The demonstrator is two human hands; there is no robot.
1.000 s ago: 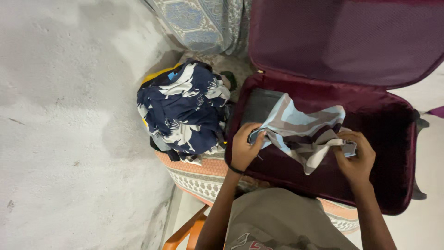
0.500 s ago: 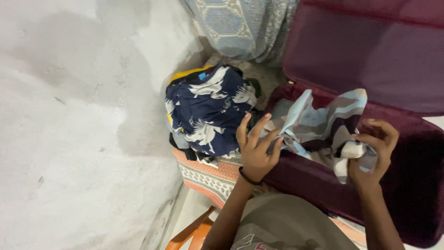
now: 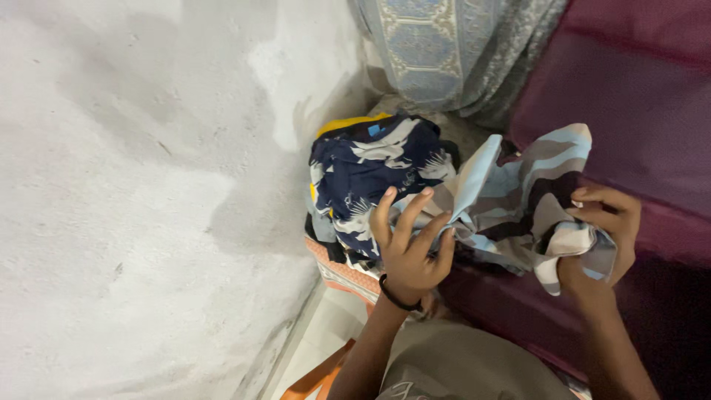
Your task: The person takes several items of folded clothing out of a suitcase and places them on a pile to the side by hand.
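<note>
A rough whitewashed wall (image 3: 133, 185) filled the left half of the head view, with a patterned blue-grey cloth (image 3: 452, 52) hanging at the top and an open maroon suitcase (image 3: 629, 111) along the right edge. Against the wall, just left of the suitcase, a heap of clothes sat on an orange patterned mat (image 3: 337, 270), topped by a navy garment with white print (image 3: 370, 174); a yellow piece (image 3: 348, 124) peeked out behind it.

The person held a striped garment in pale blue, grey and brown (image 3: 511, 196) above the suitcase's near edge, between both hands. The left hand (image 3: 407, 241), with a dark band at its wrist, had its fingers spread and mostly straight, pressed flat against the garment's left side rather than closed around it. The right hand (image 3: 600, 237) was curled tight, bunching the garment's lower right end in its fist.

With only a flat palm on the left side, the loose cloth could slide off and sag toward the heap, and a brush of the fingers might tumble the navy garment off the pile
</note>
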